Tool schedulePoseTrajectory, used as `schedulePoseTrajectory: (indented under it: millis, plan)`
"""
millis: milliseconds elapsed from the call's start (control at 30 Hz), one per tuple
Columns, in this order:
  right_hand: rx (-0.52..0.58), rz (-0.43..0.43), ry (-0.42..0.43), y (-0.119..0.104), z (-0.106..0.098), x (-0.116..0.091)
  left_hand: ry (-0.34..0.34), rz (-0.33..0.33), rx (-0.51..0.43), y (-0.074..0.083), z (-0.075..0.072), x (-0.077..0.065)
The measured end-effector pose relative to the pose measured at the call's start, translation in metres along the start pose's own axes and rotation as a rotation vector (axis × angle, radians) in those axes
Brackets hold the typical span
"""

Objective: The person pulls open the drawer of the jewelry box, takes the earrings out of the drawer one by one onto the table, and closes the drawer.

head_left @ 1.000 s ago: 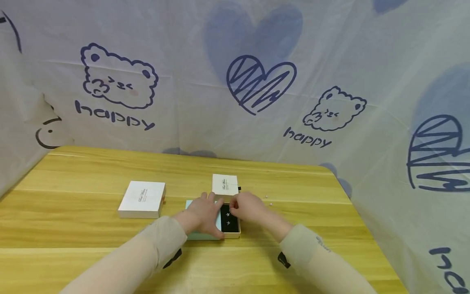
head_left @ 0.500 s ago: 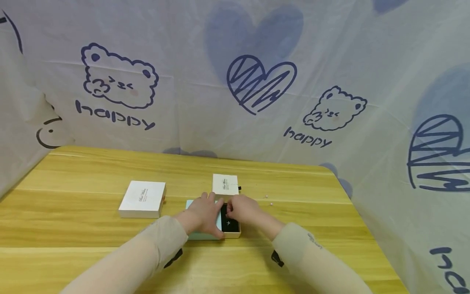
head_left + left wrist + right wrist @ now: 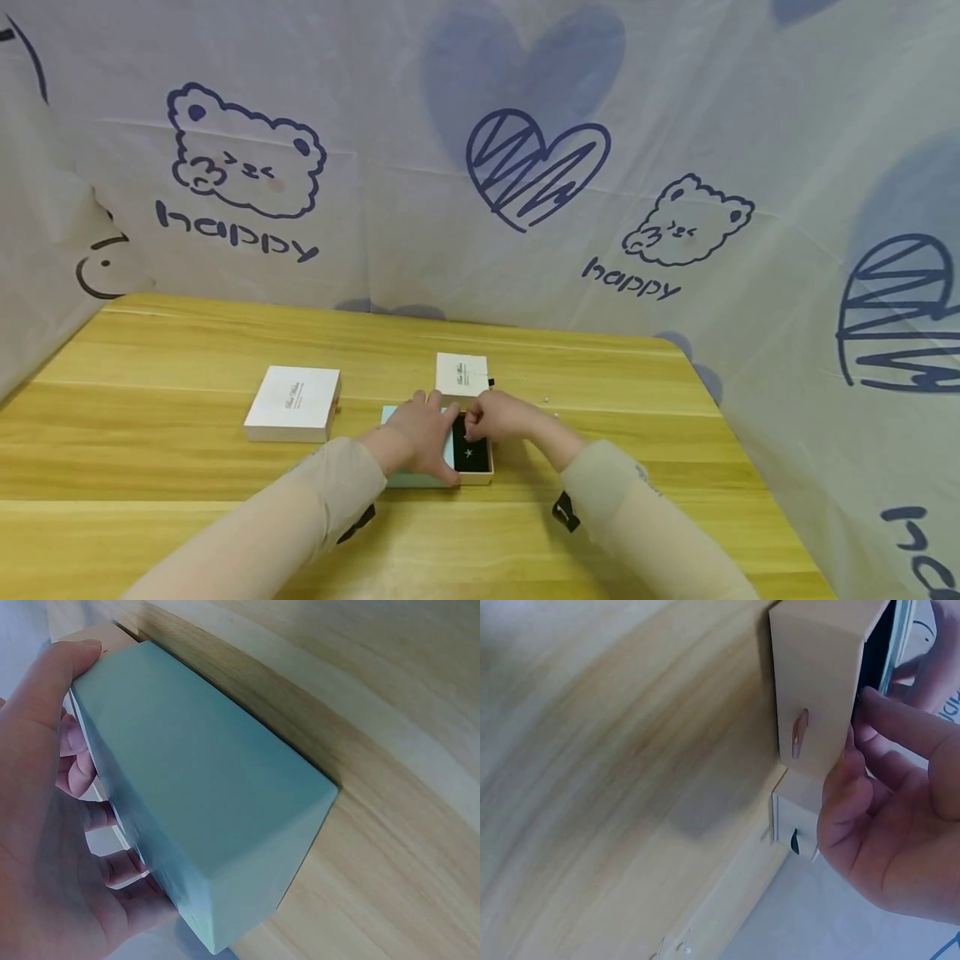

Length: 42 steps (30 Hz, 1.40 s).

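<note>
A teal sliding jewelry box (image 3: 202,757) lies on the table, its cream drawer (image 3: 817,682) pulled partway out to the right. My left hand (image 3: 427,433) grips the teal sleeve, thumb on the near side and fingers on the far side. In the drawer is a black insert (image 3: 474,467) with a silver star earring (image 3: 468,454). My right hand (image 3: 504,417) reaches into the drawer, thumb and fingertips pinched together where a second star earring sits. Its fingers mostly hide that earring. A ribbon pull (image 3: 799,733) hangs from the drawer's end.
Behind the teal box stands a small white box (image 3: 461,375) with a black tab. A larger white box (image 3: 294,400) lies to the left. Two tiny pearl-like studs (image 3: 546,400) lie to the right on the wooden table (image 3: 622,450). A printed cloth (image 3: 390,217) hangs behind.
My right hand has moved slightly left and down into the drawer, covering the upper star earring that was visible earlier. My left hand has kept its grip on the teal box.
</note>
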State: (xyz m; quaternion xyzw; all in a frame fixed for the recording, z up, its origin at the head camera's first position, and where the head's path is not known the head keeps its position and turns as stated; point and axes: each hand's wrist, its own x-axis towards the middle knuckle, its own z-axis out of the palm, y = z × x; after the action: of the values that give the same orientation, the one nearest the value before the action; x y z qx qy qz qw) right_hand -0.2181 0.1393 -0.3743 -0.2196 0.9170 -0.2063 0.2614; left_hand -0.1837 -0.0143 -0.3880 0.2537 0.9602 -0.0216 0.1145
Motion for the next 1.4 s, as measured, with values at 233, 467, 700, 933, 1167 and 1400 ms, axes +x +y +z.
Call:
schedulePoseTrajectory:
  millis: [233,467,700,933,1167,1400]
  plan:
    - [0.045,-0.024,0.000,0.006,-0.008,-0.004,-0.013,-0.008,-0.022,0.001,-0.003,-0.002]
    - [0.236,0.034,0.187,0.021,-0.023,-0.016,-0.012,-0.005,-0.005,0.001,-0.002,0.000]
    - [0.149,0.130,0.395,0.051,-0.040,-0.028,-0.008,0.002,0.011,0.000,-0.002,0.000]
    - [0.023,0.238,0.477,0.080,-0.046,-0.032,-0.013,-0.002,0.006,0.001,-0.001,-0.001]
    - [-0.014,0.276,0.480,0.094,-0.044,-0.034,-0.014,0.000,-0.008,0.000,-0.002,-0.002]
    - [-0.057,0.287,0.472,0.103,-0.041,-0.031,-0.014,0.001,-0.013,0.000,-0.002,-0.002]
